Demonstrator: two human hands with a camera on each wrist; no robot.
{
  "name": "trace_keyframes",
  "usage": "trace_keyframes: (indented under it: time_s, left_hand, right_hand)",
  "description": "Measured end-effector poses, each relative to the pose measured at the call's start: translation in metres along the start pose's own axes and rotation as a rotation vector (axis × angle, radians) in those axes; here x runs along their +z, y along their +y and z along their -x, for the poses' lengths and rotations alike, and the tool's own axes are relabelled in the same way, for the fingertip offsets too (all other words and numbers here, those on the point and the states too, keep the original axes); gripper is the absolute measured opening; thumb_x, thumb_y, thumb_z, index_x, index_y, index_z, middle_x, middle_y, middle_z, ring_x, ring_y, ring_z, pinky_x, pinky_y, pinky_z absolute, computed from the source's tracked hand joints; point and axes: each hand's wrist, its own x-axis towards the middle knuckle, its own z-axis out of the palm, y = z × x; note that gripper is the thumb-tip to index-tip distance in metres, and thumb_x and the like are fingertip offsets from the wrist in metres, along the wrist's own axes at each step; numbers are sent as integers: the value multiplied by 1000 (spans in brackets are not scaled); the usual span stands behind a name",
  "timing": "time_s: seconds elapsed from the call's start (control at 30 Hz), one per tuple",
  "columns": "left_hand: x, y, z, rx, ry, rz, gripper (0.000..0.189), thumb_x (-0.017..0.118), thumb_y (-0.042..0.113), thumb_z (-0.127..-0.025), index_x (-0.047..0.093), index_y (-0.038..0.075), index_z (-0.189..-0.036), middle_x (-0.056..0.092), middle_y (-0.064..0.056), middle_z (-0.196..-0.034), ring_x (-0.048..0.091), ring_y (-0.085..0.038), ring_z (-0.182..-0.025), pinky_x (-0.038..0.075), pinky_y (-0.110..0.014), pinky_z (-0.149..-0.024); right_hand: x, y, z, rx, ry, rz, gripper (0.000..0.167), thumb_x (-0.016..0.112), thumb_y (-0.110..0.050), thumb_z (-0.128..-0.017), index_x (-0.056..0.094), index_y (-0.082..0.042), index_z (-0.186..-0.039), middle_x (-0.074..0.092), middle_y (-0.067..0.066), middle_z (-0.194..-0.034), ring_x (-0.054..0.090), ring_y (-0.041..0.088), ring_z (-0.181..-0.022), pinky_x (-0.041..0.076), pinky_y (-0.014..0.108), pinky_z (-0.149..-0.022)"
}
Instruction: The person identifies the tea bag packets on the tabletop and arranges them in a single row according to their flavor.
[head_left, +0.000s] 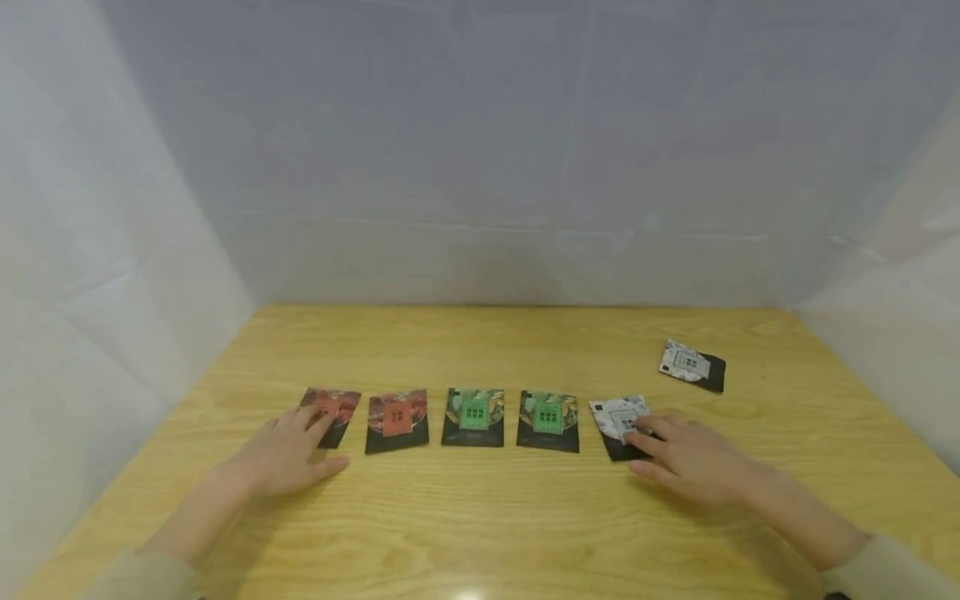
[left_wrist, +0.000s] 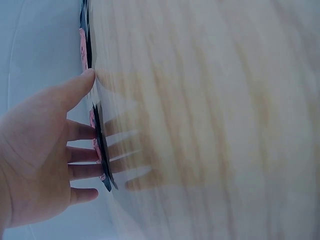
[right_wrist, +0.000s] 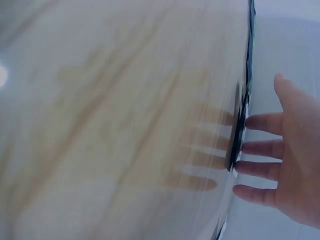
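Note:
At the left end of a row of flat packets, my left hand (head_left: 288, 454) has its straight fingers on a red-and-black packet (head_left: 347, 407); its thumb is spread off to the side. My right hand (head_left: 693, 458) reaches over a white-and-black packet (head_left: 611, 421) at the row's right end, fingertips at its surface. Between the hands lie another red packet (head_left: 397, 421), a green packet (head_left: 474, 417) and a second green packet (head_left: 548, 421). In the left wrist view the fingers meet the upper face of the red packet (left_wrist: 100, 150). The right wrist view shows the dark packet (right_wrist: 239, 130) edge-on under the fingertips.
Apart from the row, another white-and-black packet (head_left: 692, 367) lies tilted at the back right of the wooden table (head_left: 465, 517). White sheeting (head_left: 480, 167) stands behind the table and along both sides. The tabletop is glossy and mirrors the hands in both wrist views.

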Motion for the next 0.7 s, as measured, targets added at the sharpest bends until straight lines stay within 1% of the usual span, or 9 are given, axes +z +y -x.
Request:
trace_keyframes:
  time_s: [0.2,0.27,0.37,0.5,0.6,0.7]
  left_hand:
    - [1,-1,1,-2,5,-4,80,49,55,-89,40,-11,-133,33,-34,-136,31,-54,-122,26,-67,-96]
    - [1,-1,1,0,5,-3,80,48,55,-89,40,-11,-133,33,-34,-136,32,-54,-122,26,-67,-96]
    - [2,0,1,-1,2,-4,80,48,56,-89,40,-10,-134,33,-34,-136,32,-53,-122,27,-67,-96]
    - [1,1,1,-8,5,-5,80,49,55,-89,39,-10,-134,33,-33,-137,31,-53,-123,26,-66,-96]
    - [1,2,1,-9,2,-1,80,49,55,-89,39,-10,-134,33,-33,-137,31,-53,-123,26,-67,-96]
    - [1,1,1,-9,-5,3,80,48,56,-89,39,-10,-135,33,-33,-137,31,-53,-123,26,-67,-96]
  right_hand:
    - [-2,-5,-3,17,-10,-21,54,38,-45,-98,53,-6,-131,46,19,-134,42,40,-122,36,59,-94]
    - [-2,-4,-4,18,13,-32,51,39,-44,-98,54,-6,-130,47,20,-133,43,41,-121,36,59,-94]
    - [-3,2,-3,46,52,-59,50,40,-41,-99,54,-4,-130,46,22,-133,44,42,-120,36,59,-94]
    - [-8,21,-3,94,101,-78,48,43,-35,-99,51,1,-131,45,26,-133,44,44,-119,36,60,-93]
    - [-11,42,-1,109,129,-60,48,46,-33,-98,50,3,-130,45,27,-132,42,45,-119,36,60,-92]
    - [-14,64,2,129,136,-55,49,47,-32,-97,49,4,-131,44,28,-133,40,47,-120,35,62,-91]
